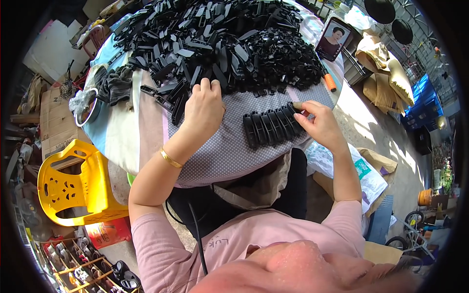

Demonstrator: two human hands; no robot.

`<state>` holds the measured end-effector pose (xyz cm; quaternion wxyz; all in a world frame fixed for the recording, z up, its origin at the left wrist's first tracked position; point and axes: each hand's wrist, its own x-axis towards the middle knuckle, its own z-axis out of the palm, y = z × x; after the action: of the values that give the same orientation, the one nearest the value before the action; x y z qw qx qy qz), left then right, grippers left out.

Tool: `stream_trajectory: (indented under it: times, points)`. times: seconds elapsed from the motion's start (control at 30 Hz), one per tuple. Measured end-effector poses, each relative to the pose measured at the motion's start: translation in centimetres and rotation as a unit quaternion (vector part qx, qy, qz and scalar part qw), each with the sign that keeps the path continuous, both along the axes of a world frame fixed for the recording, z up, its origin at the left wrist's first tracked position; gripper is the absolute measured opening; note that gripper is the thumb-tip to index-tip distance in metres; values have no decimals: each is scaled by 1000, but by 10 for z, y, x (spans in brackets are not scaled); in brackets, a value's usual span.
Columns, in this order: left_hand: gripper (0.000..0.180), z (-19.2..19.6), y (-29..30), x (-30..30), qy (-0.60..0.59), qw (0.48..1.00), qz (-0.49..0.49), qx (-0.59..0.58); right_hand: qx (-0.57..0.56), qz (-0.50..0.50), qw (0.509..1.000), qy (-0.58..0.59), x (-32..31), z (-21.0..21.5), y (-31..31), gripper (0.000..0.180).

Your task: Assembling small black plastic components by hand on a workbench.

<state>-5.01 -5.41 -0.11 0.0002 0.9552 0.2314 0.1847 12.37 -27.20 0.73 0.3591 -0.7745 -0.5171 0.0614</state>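
A big heap of black plastic pieces (195,36), some long and flat, others small, covers the far part of the round table. At its near edge is my left hand (204,107), fingers bent down and closed among the long pieces; whatever they grip is hidden. Closer to me on the dotted cloth lies a neat row of curved black plastic pieces (271,127), side by side. My right hand (320,122) pinches the right end of this row between thumb and fingers.
An orange-handled tool (330,83) and a propped screen (333,39) showing a person stand at the table's right edge. Dark gloves (115,84) and a bowl (90,108) lie at the left edge. A yellow plastic chair (78,185) stands left; filled sacks (386,83) are far right.
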Motion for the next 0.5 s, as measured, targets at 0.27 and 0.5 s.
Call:
stream_trajectory:
  times: [0.27,0.5]
  points:
    - [34,4,-2,-3,33,997,12,70,4,20,998,-57,8,2,10,16]
    - [32,24,14,-2,-232,960,-61,-148,-26,-2,988,-149,35,-11,61,17]
